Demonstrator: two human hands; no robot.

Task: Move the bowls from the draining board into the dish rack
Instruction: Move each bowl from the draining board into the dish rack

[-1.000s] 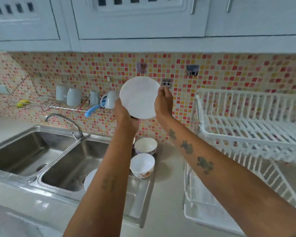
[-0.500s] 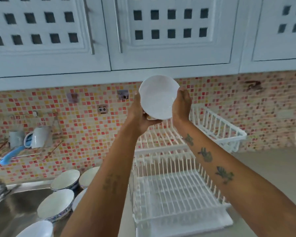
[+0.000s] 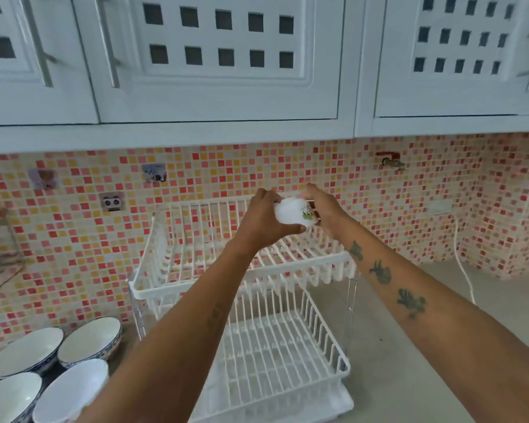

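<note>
White bowl (image 3: 292, 210), green motif, w/ both hands.

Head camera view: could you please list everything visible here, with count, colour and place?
Small white ceramic bowl with a green motif: one, held over the rack's upper tier.
White wire two-tier dish rack: one, on the counter, both tiers bare.
White bowls with blue patterned rims: four in full view, bottom left, tilted against one another.
White cupboard doors with square cut-outs: three or more, above.
Pink, orange and cream mosaic tile wall: behind the rack.
Grey counter: right of the rack.
White cable: one, along the right wall.
Left hand: on the bowl's left side.
Right hand: on the bowl's right side.
</note>
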